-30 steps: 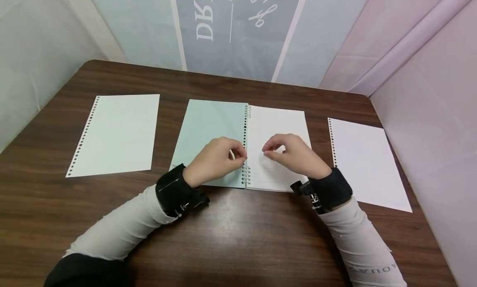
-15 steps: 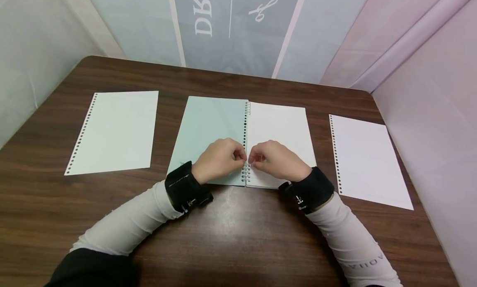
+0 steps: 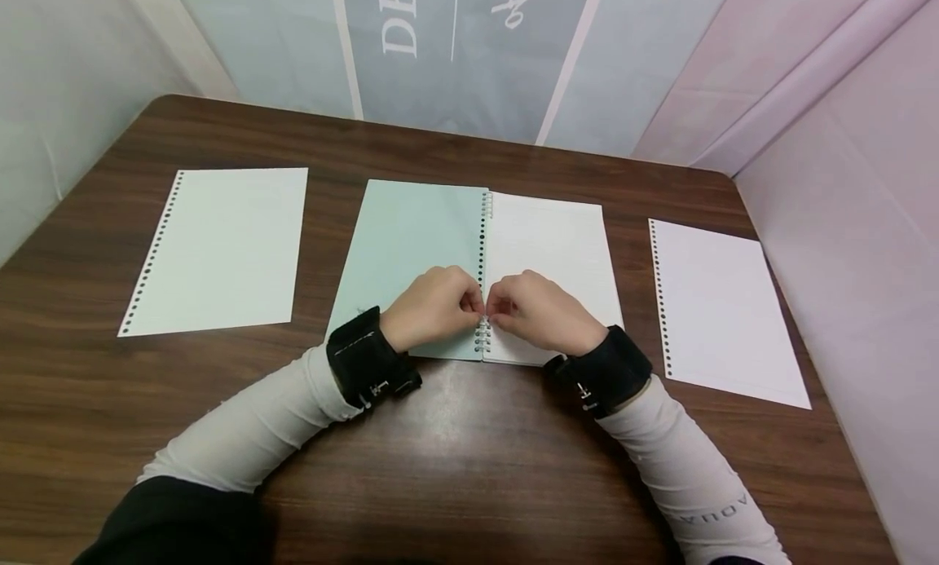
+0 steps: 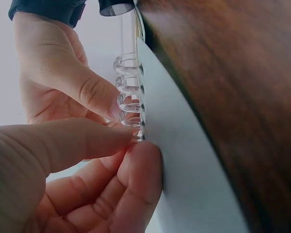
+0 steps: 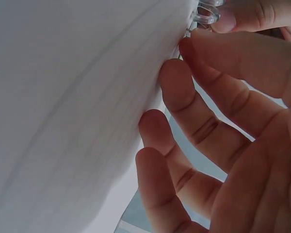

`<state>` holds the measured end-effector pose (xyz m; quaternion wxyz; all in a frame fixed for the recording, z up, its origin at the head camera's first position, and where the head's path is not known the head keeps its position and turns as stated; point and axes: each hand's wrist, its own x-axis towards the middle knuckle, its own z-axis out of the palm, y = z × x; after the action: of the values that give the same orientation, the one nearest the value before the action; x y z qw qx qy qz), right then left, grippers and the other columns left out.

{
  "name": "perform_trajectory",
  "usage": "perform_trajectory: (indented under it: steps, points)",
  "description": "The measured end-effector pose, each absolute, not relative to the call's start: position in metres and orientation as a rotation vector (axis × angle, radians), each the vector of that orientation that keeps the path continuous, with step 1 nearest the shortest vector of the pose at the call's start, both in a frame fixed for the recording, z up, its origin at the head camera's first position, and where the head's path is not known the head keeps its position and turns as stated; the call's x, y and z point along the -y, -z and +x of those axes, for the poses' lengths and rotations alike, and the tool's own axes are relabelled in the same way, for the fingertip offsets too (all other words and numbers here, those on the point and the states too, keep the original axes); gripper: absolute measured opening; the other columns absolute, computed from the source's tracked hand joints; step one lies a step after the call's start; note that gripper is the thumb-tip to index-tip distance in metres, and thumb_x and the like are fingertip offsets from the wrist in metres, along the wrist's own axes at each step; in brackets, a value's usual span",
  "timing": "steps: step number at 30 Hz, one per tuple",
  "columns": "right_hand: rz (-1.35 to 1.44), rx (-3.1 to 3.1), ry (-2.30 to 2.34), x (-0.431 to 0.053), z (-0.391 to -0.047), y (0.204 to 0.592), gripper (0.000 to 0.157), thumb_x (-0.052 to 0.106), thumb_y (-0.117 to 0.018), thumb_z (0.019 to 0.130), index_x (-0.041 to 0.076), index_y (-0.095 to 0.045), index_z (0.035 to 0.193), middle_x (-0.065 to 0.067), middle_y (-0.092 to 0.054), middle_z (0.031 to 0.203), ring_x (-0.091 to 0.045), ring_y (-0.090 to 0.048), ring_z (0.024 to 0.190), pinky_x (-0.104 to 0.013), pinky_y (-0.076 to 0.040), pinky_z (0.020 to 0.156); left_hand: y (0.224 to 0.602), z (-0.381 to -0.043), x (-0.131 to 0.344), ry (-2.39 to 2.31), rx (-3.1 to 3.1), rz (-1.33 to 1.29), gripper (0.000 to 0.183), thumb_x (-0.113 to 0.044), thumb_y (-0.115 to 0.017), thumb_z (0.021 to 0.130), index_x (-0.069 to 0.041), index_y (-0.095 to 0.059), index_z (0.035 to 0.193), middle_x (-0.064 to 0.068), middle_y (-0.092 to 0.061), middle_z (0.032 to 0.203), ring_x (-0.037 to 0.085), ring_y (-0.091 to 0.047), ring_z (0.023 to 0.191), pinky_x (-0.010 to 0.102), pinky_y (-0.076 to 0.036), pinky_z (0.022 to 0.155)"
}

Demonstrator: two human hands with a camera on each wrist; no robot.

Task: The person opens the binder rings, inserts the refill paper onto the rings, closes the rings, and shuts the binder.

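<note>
A loose-leaf notebook lies open on the table, its pale green inner side (image 3: 421, 231) to the left and lined white pages (image 3: 546, 239) to the right. Clear plastic binder rings (image 4: 129, 90) run along its spine. My left hand (image 3: 434, 308) pinches the rings between thumb and forefinger at the lower part of the spine. From the other side, my right hand (image 3: 544, 311) pinches the same stretch, thumb and forefinger at the rings and its other fingers (image 5: 177, 80) curled loosely by the pages. The two hands' fingertips nearly touch and hide some rings.
A loose white sheet with punched holes (image 3: 223, 247) lies on the left of the wooden table (image 3: 440, 451). Another punched sheet (image 3: 726, 312) is at the right, close to the table's edge. Fabric panels (image 3: 469, 59) stand behind and beside the table.
My right hand has moved left from above the white page to the spine and met my left hand at the rings. The left hand stays nearly in place. The view has tilted slightly.
</note>
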<state>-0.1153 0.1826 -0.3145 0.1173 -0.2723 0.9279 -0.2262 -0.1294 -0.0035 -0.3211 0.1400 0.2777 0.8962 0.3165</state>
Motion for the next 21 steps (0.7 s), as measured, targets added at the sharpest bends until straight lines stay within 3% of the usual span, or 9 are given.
perform_trajectory:
  steps: [21]
  points:
    - [-0.842,-2.632,0.577,-0.1803,-0.124,0.3103,0.013,0.002,-0.067,0.086,0.014,-0.069,0.08,0.006,-0.058,0.072,-0.011,-0.051,0.071,-0.025,-0.042,0.066,0.3218,-0.1313,0.0083,-0.894,-2.586,0.853,0.016,-0.001,-0.065,0.08,-0.012,-0.072,0.071,-0.007,-0.057,0.062,0.009,-0.05,0.065,0.021,-0.04,0.064]
